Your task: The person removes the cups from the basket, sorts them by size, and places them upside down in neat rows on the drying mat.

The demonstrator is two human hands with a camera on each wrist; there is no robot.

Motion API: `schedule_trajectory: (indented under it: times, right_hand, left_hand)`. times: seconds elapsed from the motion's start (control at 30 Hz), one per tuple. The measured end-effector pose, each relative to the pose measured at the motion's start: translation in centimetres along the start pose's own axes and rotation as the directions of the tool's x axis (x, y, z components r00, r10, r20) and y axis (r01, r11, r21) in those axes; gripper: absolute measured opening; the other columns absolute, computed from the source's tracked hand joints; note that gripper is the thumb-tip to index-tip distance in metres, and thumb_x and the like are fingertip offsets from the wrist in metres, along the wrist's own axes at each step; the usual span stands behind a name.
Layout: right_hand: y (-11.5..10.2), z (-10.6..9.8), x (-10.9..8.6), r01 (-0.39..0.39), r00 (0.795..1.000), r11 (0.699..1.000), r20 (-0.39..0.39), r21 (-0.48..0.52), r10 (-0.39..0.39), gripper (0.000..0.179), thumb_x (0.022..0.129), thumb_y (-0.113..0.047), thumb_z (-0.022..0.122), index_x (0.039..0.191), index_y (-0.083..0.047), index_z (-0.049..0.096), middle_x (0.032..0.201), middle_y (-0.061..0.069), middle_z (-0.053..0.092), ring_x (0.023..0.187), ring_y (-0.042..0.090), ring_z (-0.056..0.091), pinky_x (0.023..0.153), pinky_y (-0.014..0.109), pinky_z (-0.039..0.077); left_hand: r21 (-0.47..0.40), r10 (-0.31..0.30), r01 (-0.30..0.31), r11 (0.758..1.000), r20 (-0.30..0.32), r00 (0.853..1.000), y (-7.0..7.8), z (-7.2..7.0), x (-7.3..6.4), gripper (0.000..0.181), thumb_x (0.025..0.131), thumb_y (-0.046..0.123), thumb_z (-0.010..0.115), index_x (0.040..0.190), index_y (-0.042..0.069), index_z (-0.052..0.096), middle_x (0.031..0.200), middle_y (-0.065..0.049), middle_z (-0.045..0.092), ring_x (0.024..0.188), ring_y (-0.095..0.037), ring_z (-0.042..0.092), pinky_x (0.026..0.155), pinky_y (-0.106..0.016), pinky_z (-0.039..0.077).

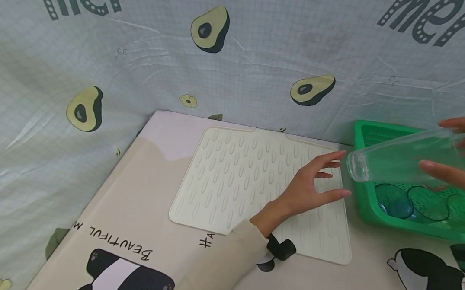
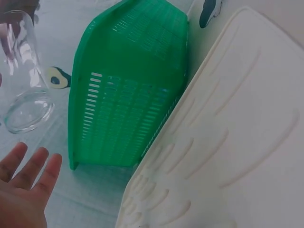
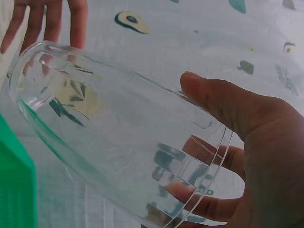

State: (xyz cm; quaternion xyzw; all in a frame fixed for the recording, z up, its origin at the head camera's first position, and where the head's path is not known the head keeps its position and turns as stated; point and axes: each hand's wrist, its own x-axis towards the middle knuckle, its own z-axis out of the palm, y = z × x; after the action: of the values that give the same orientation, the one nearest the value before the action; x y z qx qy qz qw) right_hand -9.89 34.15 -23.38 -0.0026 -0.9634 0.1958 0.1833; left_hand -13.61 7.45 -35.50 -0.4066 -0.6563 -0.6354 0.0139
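Note:
A tall clear drinking glass (image 1: 403, 157) lies tilted in the air over the green basket (image 1: 374, 207), its thick base toward the left. My right hand (image 1: 462, 155) grips it near the rim, thumb on one side and fingers on the other, as the right wrist view shows with the glass (image 3: 118, 128) and hand (image 3: 266, 142). Close to the base, my left hand (image 1: 305, 182) reaches out with fingers spread and holds nothing. In the left wrist view a small gap separates those fingers (image 2: 35, 171) from the glass (image 2: 28, 90).
Several glasses, one of them bluish (image 1: 399, 206), stand in the basket. A cream ridged drying mat (image 1: 254, 180) lies on the table left of it, under my left arm. A patterned cloth (image 1: 251, 68) hangs behind the table.

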Motion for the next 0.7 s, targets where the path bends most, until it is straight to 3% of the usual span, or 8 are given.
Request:
schedule_trajectory:
  times: [0.1,0.2,0.27,0.3,0.4,0.5,0.63,0.7]
  right_hand:
    - [-1.1,0.1,-0.5,0.035,0.999,0.999,0.007,0.038,-0.035,0.081,0.078,-0.026,0.08,0.147,-0.028,0.038,0.144,0.022,0.039,0.109,0.029,0.042,0.093,0.007,0.021]
    - [-2.3,0.0,-1.0,0.072,0.997,0.995,-0.005,0.062,-0.072,0.081,0.076,-0.024,0.083,0.146,-0.027,0.042,0.142,0.022,0.042,0.109,0.023,0.043,0.089,0.004,0.022]
    - [-2.9,0.0,-1.2,0.09,0.996,0.994,-0.014,0.058,-0.09,0.082,0.074,-0.024,0.084,0.145,-0.03,0.043,0.141,0.02,0.044,0.105,0.006,0.042,0.088,0.002,0.023]
    - [-3.3,-0.1,-1.4,0.097,0.995,0.993,-0.012,0.064,-0.097,0.081,0.075,-0.023,0.083,0.145,-0.028,0.043,0.141,0.022,0.044,0.107,0.013,0.044,0.089,0.003,0.023]
    - [-3.8,-0.2,-1.6,0.114,0.993,0.991,-0.006,0.072,-0.114,0.081,0.074,-0.021,0.084,0.144,-0.023,0.045,0.138,0.024,0.046,0.106,0.017,0.046,0.088,0.003,0.024]
    - [-4.1,-0.3,-1.7,0.119,0.993,0.989,0.008,0.084,-0.12,0.081,0.073,-0.02,0.085,0.144,-0.021,0.045,0.138,0.024,0.046,0.106,0.035,0.046,0.094,0.005,0.026]
    - [-4.0,-0.1,-1.8,0.123,0.992,0.989,0.005,0.087,-0.124,0.082,0.071,-0.022,0.086,0.142,-0.028,0.047,0.138,0.016,0.048,0.102,-0.004,0.043,0.09,0.001,0.028]
    - [-3.9,0.0,-1.8,0.141,0.99,0.984,0.012,0.112,-0.144,0.082,0.071,-0.019,0.086,0.142,-0.027,0.047,0.136,0.018,0.048,0.102,-0.005,0.043,0.088,0.0,0.027]
  left_hand:
    - [0.007,-0.043,0.043,0.999,0.019,0.999,0.1,0.0,0.2,0.077,0.084,0.006,0.071,0.148,0.012,0.029,0.15,-0.001,0.035,0.128,-0.002,0.04,0.098,-0.018,0.041]
    - [-0.019,-0.076,0.077,0.997,0.031,0.997,0.1,-0.1,0.3,0.079,0.084,0.005,0.072,0.149,0.014,0.028,0.15,0.001,0.034,0.125,0.0,0.04,0.098,-0.018,0.041]
    - [-0.058,-0.086,0.088,0.994,0.035,0.996,0.1,-0.1,0.2,0.08,0.084,0.003,0.072,0.149,0.015,0.028,0.15,0.002,0.034,0.123,0.0,0.043,0.098,-0.019,0.042]
    - [-0.078,-0.09,0.093,0.993,0.038,0.995,0.1,-0.1,0.2,0.08,0.084,0.002,0.071,0.149,0.015,0.028,0.149,0.002,0.034,0.122,-0.001,0.044,0.098,-0.02,0.043]
    - [-0.134,-0.107,0.112,0.985,0.047,0.993,0.1,-0.1,0.1,0.08,0.083,-0.001,0.071,0.149,0.016,0.028,0.147,0.001,0.036,0.119,-0.002,0.048,0.098,-0.021,0.043]
    - [-0.159,-0.127,0.133,0.978,0.049,0.991,0.2,-0.1,0.0,0.078,0.084,-0.002,0.071,0.148,0.016,0.03,0.144,0.0,0.039,0.117,-0.001,0.05,0.098,-0.02,0.043]
    - [-0.2,-0.156,0.162,0.966,0.044,0.987,1.0,-0.4,-0.2,0.074,0.083,-0.004,0.07,0.146,0.014,0.035,0.139,-0.005,0.044,0.113,-0.002,0.054,0.097,-0.019,0.043]
    - [-0.22,-0.163,0.168,0.961,0.039,0.986,1.6,-0.7,-0.4,0.073,0.082,-0.006,0.07,0.144,0.011,0.037,0.139,-0.007,0.044,0.112,-0.003,0.055,0.097,-0.02,0.044]
